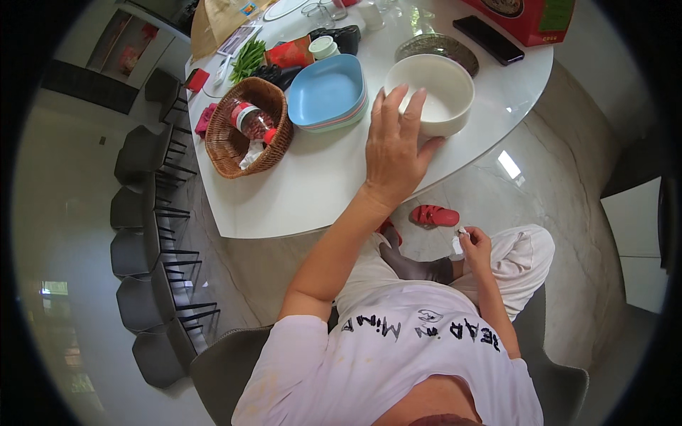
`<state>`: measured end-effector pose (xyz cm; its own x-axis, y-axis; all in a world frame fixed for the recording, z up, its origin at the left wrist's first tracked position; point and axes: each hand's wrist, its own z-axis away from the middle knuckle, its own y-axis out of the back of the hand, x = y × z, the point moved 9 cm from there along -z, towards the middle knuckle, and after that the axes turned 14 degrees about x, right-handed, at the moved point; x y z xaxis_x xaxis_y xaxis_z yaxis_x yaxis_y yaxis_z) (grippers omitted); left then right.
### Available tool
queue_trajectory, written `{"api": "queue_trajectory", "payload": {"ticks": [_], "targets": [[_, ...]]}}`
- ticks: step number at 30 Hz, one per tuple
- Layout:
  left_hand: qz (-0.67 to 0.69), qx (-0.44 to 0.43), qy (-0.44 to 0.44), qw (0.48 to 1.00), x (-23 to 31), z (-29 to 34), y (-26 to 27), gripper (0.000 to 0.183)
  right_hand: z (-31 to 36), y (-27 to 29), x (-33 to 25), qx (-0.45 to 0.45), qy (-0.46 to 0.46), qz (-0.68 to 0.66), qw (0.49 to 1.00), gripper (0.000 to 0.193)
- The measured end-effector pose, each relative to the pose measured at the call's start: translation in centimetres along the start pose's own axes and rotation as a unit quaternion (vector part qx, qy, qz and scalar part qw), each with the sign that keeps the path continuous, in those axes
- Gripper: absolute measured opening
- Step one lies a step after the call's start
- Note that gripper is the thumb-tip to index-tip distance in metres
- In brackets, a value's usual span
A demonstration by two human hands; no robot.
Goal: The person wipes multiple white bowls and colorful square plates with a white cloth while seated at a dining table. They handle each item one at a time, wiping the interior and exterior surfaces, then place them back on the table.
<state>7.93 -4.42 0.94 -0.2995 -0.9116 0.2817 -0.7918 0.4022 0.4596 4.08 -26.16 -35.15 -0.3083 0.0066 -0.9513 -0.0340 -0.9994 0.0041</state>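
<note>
My left hand (396, 145) is at the left side of a white bowl (451, 89), fingers stretched and apart in front of its rim, thumb low by its outer wall. Whether the fingertips touch the bowl I cannot tell. Low over my lap, my right hand (477, 248) pinches a crumpled white tissue (457, 243). A stack of square plastic plates, the top one blue (327, 92), lies left of the bowl. Farther left, a brown wicker basket (220, 153) holds a clear bottle with a red cap (254, 122) and some crumpled white paper.
Behind the bowl are a dark patterned plate (465, 57), a black phone (489, 40) and a red box (554, 18). Green vegetables (249, 60), a small white jar (323, 47) and glasses stand farther back. The white table's (263, 213) curved edge runs before me; grey chairs line the left.
</note>
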Motion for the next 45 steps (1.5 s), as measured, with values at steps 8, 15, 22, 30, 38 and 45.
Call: {"api": "queue_trajectory", "payload": {"ticks": [8, 15, 22, 30, 38, 45], "targets": [[-0.178, 0.043, -0.059, 0.981, -4.5, -1.9, 4.6, 0.043, -0.2, 0.1, 0.0, 0.028, 0.095, 0.106, 0.989, 0.012], [-0.150, -0.048, 0.038, 0.987, -10.8, -0.5, 5.1, 0.012, 0.0, -0.8, -0.6, 0.041, 0.095, 0.109, 0.989, 0.012], [0.108, 0.191, 0.257, 0.941, -12.9, 0.0, 9.9, 0.018, -0.2, 0.6, -2.5, 0.041, 0.021, -0.001, 0.999, 0.010], [0.169, 0.115, 0.155, 0.967, 0.2, 5.4, 14.7, 0.010, 8.8, -0.1, -27.9, 0.144, 0.442, -0.016, 0.885, 0.017], [0.470, -0.138, 0.362, 0.793, 3.4, 8.7, 8.0, 0.014, 15.2, -4.7, -35.2, 0.007, 0.637, -0.010, 0.771, 0.032], [0.584, -0.022, 0.528, 0.616, 0.4, 9.8, 6.3, 0.019, 14.8, -5.0, -31.8, -0.017, 0.588, 0.028, 0.808, 0.031]]}}
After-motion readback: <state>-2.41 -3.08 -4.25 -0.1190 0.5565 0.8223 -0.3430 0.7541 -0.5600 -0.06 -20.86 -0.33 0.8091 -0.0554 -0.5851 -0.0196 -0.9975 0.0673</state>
